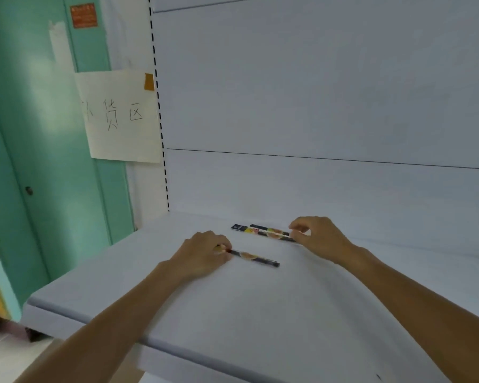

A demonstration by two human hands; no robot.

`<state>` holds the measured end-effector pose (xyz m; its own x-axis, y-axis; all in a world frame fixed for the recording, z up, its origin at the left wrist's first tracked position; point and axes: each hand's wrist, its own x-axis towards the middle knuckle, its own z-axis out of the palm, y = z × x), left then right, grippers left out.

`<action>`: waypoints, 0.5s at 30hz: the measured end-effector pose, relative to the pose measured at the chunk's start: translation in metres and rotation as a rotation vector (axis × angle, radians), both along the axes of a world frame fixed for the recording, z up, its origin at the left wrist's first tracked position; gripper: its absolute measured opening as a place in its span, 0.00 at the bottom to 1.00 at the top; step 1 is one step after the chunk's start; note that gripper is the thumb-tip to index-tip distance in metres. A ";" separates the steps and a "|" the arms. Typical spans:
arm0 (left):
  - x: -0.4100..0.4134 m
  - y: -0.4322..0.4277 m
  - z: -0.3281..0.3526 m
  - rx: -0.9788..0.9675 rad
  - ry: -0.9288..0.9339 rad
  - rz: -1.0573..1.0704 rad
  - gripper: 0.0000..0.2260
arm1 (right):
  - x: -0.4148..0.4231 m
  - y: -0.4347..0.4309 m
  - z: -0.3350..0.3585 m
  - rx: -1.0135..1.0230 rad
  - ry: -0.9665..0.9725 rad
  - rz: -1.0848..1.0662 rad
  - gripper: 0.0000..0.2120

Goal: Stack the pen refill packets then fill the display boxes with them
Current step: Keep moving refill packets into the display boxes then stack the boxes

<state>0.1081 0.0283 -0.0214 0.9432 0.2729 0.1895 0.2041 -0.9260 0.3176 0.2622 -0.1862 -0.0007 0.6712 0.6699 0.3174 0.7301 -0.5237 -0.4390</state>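
Note:
A long, narrow pen refill packet (256,257) with dark and orange print lies on the white shelf (233,305). My left hand (205,251) pinches its left end. Farther back, two more packets (263,231) lie side by side, slightly overlapping. My right hand (320,234) pinches their right end with curled fingers. No display box is in view.
The shelf's white back panel (315,106) rises behind the packets, with a slotted upright (161,120) at its left. A handwritten paper sign (116,114) hangs on a green door (39,134) to the left. The shelf's front edge (94,322) runs diagonally below my forearms.

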 end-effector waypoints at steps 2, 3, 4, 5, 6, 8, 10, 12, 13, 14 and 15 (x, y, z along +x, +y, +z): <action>0.003 -0.001 -0.002 -0.023 -0.037 -0.054 0.08 | 0.007 -0.003 -0.005 -0.109 -0.006 -0.053 0.16; 0.004 -0.001 -0.003 -0.067 -0.054 -0.080 0.07 | 0.008 -0.002 -0.010 -0.153 -0.023 -0.047 0.16; 0.005 0.000 -0.003 -0.114 -0.065 -0.099 0.06 | 0.006 0.000 -0.015 -0.176 -0.046 -0.031 0.16; 0.006 0.001 -0.002 -0.155 -0.077 -0.113 0.06 | 0.005 0.003 -0.019 -0.176 -0.065 -0.014 0.16; 0.008 0.002 -0.002 -0.190 -0.086 -0.116 0.08 | 0.003 0.006 -0.021 -0.168 -0.070 -0.007 0.16; 0.010 0.003 -0.001 -0.209 -0.089 -0.118 0.12 | 0.003 0.010 -0.019 -0.156 -0.091 -0.022 0.16; 0.011 0.006 -0.001 -0.105 -0.106 -0.107 0.19 | 0.002 0.010 -0.015 -0.122 -0.120 -0.026 0.14; 0.013 0.013 -0.002 -0.004 -0.132 -0.093 0.27 | -0.004 0.006 -0.014 -0.061 -0.100 -0.006 0.11; 0.013 0.016 -0.002 -0.003 -0.126 -0.088 0.30 | -0.008 0.003 -0.014 -0.049 -0.059 0.036 0.09; 0.014 0.019 -0.003 -0.029 -0.105 -0.092 0.30 | -0.012 0.000 -0.013 -0.056 0.011 0.088 0.06; 0.015 0.020 -0.003 -0.061 -0.079 -0.109 0.26 | -0.015 -0.003 -0.012 -0.046 0.085 0.121 0.06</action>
